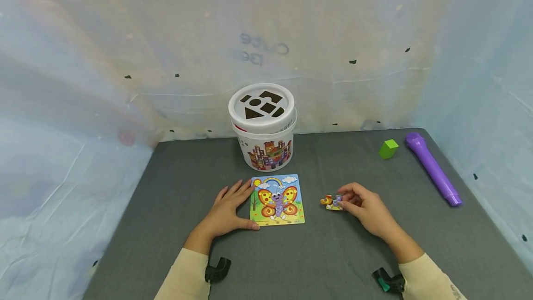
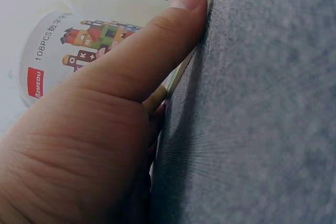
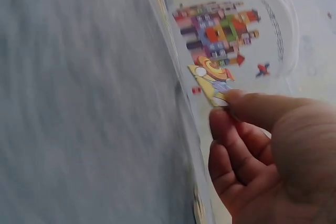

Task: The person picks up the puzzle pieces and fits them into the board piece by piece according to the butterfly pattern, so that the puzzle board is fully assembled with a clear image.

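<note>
A square butterfly puzzle board (image 1: 277, 199) lies flat on the grey table, its picture showing a sun, a rainbow and a purple butterfly. My left hand (image 1: 230, 210) rests at the board's left side, fingers fairly straight near the upper corner and thumb touching the lower one. In the left wrist view the thumb (image 2: 163, 38) lies along the board's edge. To the right of the board, my right hand (image 1: 363, 207) pinches a small puzzle piece (image 1: 331, 202) between thumb and fingertips. The right wrist view shows this piece (image 3: 211, 81) tilted, with an orange swirl on it.
Behind the board stands a white bucket (image 1: 266, 152) with a shape-hole lid (image 1: 261, 105) set on top. A green block (image 1: 388, 149) and a purple microphone-shaped tube (image 1: 433, 170) lie at the table's back right. Pale sheeting (image 1: 325, 36) hangs around the table (image 1: 175, 175).
</note>
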Tool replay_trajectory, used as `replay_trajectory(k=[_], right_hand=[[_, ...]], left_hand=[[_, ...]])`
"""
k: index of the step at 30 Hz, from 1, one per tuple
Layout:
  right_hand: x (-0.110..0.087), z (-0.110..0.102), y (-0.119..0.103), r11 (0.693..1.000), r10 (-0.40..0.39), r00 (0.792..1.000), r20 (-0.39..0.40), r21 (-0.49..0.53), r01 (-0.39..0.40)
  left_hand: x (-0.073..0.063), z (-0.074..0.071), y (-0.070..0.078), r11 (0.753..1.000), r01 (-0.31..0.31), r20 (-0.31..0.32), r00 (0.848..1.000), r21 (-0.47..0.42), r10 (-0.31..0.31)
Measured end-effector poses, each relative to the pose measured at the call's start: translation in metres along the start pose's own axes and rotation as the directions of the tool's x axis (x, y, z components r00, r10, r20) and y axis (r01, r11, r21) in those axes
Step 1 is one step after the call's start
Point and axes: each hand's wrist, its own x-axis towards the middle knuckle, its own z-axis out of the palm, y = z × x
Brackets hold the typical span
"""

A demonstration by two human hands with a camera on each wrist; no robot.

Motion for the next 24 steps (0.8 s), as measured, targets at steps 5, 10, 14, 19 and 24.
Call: replay_trajectory(k=[5, 10, 14, 19, 24], right_hand=[[0.003, 0.018, -0.012, 0.982, 0.031, 0.999, 0.011, 0.187, -0.032], [0.006, 0.040, -0.020, 0.945, 0.080, 0.991, 0.107, 0.307, -0.110], [0.007, 0.057, -0.026, 0.929, 0.085, 0.984, 0.156, 0.345, -0.135], [0.013, 0.076, -0.034, 0.917, 0.082, 0.986, 0.142, 0.377, -0.130], [0.022, 0.091, -0.044, 0.896, 0.141, 0.980, 0.139, 0.403, -0.186]], left_hand=[[0.000, 0.001, 0.000, 1.000, 0.004, 0.003, 1.000, 0.000, -0.004], [0.002, 0.001, -0.001, 1.000, -0.003, -0.005, 1.000, 0.003, 0.003], [0.001, 0.002, -0.002, 1.000, -0.001, -0.003, 1.000, 0.003, 0.001], [0.001, 0.002, -0.001, 1.000, 0.002, 0.003, 1.000, 0.003, -0.002], [0.001, 0.000, 0.000, 1.000, -0.001, 0.001, 1.000, 0.003, 0.001]])
